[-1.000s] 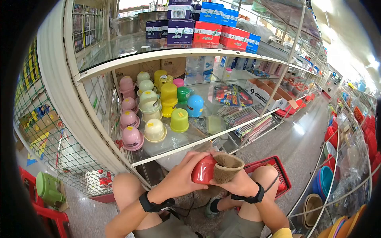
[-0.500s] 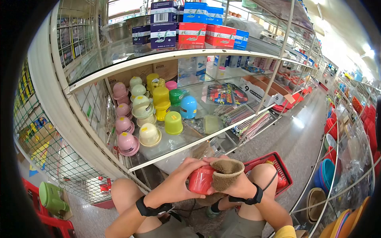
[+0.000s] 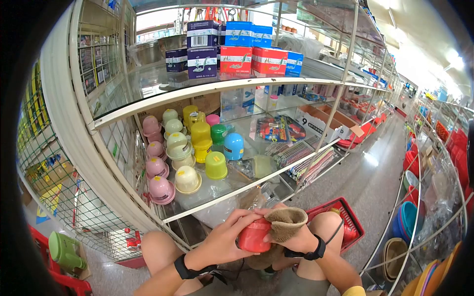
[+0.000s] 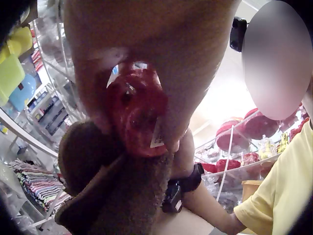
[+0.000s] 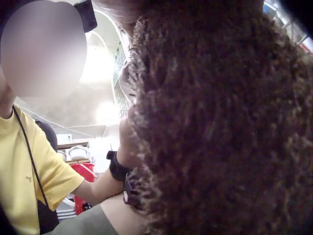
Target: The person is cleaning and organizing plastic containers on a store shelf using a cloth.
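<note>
Low between the knees in the head view, my left hand (image 3: 224,239) grips a small shiny red plastic cup (image 3: 253,239) round its side, thumb below and fingers over the top. My right hand (image 3: 299,240) holds a folded brown fuzzy cloth (image 3: 285,223) against the cup's right side. A pale label shows on the cup (image 4: 139,112) in the left wrist view, where the brown cloth (image 4: 117,196) spreads beneath it. Fuzzy fabric (image 5: 225,122) fills most of the right wrist view and hides the right fingers there.
Domed plastic cups in pink (image 3: 161,190), cream (image 3: 187,179), yellow (image 3: 201,133), green (image 3: 216,165) and blue (image 3: 233,146) stand on the glass shelf ahead. Boxes (image 3: 236,60) stack above. A red basket (image 3: 349,217) sits by the right knee; wire mesh (image 3: 54,197) stands left.
The head view has shifted, with the shelf now further left and lower. Both hands keep hold of the cup and cloth, and sit lower in view. The cloth's open fold has changed shape.
</note>
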`<state>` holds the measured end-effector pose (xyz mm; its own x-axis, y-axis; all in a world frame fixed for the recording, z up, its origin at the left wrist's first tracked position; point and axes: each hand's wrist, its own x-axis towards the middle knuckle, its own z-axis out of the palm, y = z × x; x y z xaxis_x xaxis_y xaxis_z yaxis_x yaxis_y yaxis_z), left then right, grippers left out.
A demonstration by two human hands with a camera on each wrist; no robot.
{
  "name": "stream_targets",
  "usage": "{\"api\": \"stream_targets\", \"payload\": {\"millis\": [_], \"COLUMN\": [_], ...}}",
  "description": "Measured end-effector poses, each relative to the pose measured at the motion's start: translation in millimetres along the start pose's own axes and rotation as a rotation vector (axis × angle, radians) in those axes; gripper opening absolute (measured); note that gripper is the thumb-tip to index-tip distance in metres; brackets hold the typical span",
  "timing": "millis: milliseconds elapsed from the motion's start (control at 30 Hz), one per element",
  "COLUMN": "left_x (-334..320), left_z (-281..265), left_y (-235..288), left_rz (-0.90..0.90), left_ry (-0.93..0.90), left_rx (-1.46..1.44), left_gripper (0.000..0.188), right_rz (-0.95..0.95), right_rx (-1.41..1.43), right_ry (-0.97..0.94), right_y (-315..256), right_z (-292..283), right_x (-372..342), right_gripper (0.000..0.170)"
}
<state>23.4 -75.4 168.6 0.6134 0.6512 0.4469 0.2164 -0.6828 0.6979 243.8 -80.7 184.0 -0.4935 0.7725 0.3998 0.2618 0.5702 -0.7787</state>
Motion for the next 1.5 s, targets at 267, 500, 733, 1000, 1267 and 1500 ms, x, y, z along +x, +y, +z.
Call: {"api": "stream_targets", "payload": {"millis": [267,500,733,1000,1267,1500], "left_x": [-6,-7,-6,-7,-6,-7], "left_z": [6,0,0,3,1,3], "left_y": [1,7,10,2,7,5], "left_rz": [0.096,0.053,-0.013,-0.011,-0.105,-0.111], "left_ry": [0.121,0.117,0.176,0.183,0.13,0.094], "left_rx": [0.149,0.113,0.116,0.149,0.152,0.236], "left_gripper": [0.08,0.083,0.086,0.086,0.084,0.083], "right_rz": [-0.133,-0.006,-0.016,-0.098,-0.106,-0.136], "right_rx": [-0.121,0.243,0.229,-0.037,-0.135,-0.244], "right_ry": [0.06,0.158,0.164,0.104,-0.016,-0.02], "right_y": [1,13,5,0,1,5], "right_z": [2,11,9,4,-2,2], "right_x": [-3,-8,-1,2,1,-3], "right_gripper": [0.051,0.039,0.041,0.042,0.046,0.053]}}
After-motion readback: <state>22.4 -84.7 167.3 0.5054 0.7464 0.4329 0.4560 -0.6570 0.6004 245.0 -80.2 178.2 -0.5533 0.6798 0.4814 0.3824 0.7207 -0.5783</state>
